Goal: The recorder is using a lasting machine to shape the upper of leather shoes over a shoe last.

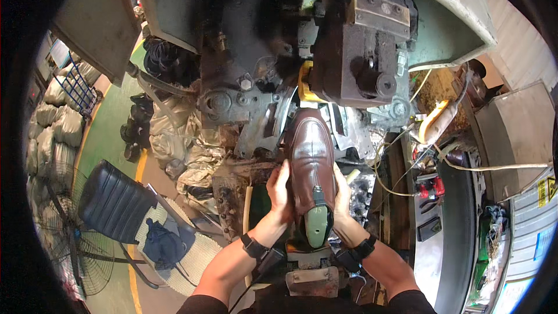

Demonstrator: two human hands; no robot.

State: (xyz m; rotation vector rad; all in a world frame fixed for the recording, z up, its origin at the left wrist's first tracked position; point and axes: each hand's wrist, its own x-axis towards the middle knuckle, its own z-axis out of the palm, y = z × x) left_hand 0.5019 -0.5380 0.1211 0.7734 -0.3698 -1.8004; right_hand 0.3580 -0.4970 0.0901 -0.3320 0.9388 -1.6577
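A brown leather shoe upper [310, 154] is fitted over a green shoe last [317, 225]; the last's top shows at the near end. Its toe points away from me, in among the metal plates of a dark, greasy machine [372, 52]. My left hand [280, 191] is closed along the upper's left side. On the opposite side my right hand [342, 196] grips it, fingers partly hidden behind the leather. A yellow part [306, 83] of the machine sits just beyond the toe. Each wrist wears a black band.
At left are a black chair [113, 203] with a dark cloth on its seat, a wire-caged fan [72, 235] and stacked pale sacks [61, 125]. To the right, a yellow-and-white handled tool [436, 122] hangs by cables near a red tool [431, 187] and a dark curved belt [465, 227].
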